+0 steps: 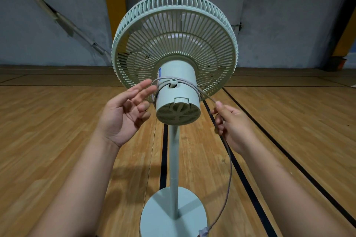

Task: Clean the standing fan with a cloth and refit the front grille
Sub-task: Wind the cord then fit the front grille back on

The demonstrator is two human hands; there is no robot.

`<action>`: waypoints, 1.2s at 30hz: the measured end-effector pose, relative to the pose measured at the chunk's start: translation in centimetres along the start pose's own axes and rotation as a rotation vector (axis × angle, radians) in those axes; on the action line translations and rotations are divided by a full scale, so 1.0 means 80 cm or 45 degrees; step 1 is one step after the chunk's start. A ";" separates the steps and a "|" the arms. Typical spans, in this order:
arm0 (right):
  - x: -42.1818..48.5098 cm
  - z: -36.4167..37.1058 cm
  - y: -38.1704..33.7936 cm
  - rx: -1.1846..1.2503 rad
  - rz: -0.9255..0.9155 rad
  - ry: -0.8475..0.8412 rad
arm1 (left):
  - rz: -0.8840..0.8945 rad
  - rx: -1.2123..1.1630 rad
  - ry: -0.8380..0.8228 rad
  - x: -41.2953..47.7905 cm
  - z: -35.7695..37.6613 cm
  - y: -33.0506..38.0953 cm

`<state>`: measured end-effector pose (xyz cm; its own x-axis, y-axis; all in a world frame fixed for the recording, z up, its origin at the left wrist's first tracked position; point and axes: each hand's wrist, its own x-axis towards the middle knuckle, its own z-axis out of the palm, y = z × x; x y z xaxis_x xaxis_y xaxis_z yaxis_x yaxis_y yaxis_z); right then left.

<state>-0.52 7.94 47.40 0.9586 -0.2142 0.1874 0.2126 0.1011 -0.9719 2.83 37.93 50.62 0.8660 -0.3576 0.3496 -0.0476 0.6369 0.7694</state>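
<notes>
Pale green standing fan [174,44] with a slatted radial grille; grey-lilac cord [229,175]; honey-brown wood-plank floor [57,140] striped with black lines; grey wall [48,34].

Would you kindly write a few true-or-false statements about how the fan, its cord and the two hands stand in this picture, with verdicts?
1. The grey power cord is looped around the pale green cylindrical motor housing. True.
2. The right hand pinches the cord. True.
3. The left hand grips a cloth. False: it holds nothing, its fingers relaxed beside the housing.
4. The pale green standing fan lies on its side. False: it stands upright on its round base on the wooden plank floor.
5. The ribbed rear grille faces the camera. True.
</notes>
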 end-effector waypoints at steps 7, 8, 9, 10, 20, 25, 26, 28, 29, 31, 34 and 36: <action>-0.011 0.017 0.074 -0.205 0.219 -0.317 | -0.282 0.215 0.279 0.004 -0.022 -0.056; -0.014 0.020 0.083 -0.225 0.210 -0.333 | -0.342 0.316 0.308 0.003 -0.023 -0.067; -0.017 0.024 0.091 -0.252 0.196 -0.346 | -0.383 0.433 0.333 0.002 -0.021 -0.076; -0.020 0.027 0.098 -0.282 0.182 -0.359 | -0.404 0.560 0.351 0.001 -0.018 -0.085; -0.040 0.038 0.130 -0.335 0.246 -0.478 | -0.218 1.086 0.085 -0.008 0.030 -0.130; -0.046 0.027 0.153 -0.513 0.319 -0.611 | -0.215 1.272 0.064 -0.008 0.030 -0.143; -0.047 0.023 0.157 -0.571 0.349 -0.641 | -0.229 1.250 0.104 -0.008 0.028 -0.143; -0.047 0.012 0.165 -0.730 0.416 -0.698 | -0.287 1.186 0.148 -0.008 0.020 -0.139; -0.046 0.004 0.169 -0.805 0.450 -0.728 | -0.319 1.186 0.152 -0.008 0.015 -0.135; -0.043 -0.014 0.172 -0.928 0.517 -0.762 | -0.389 1.159 0.170 -0.008 0.002 -0.125; -0.035 -0.041 0.167 -1.062 0.560 -0.712 | -0.510 0.804 0.300 -0.005 -0.019 -0.111; -0.028 -0.056 0.158 -1.086 0.544 -0.650 | -0.588 0.500 0.371 -0.005 -0.030 -0.101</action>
<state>-0.80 5.35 34.09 0.9298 0.1280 -0.3450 -0.1708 -0.6804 -0.7126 4.11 34.55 42.95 0.9372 -0.2997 -0.1784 0.2302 0.1473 0.9619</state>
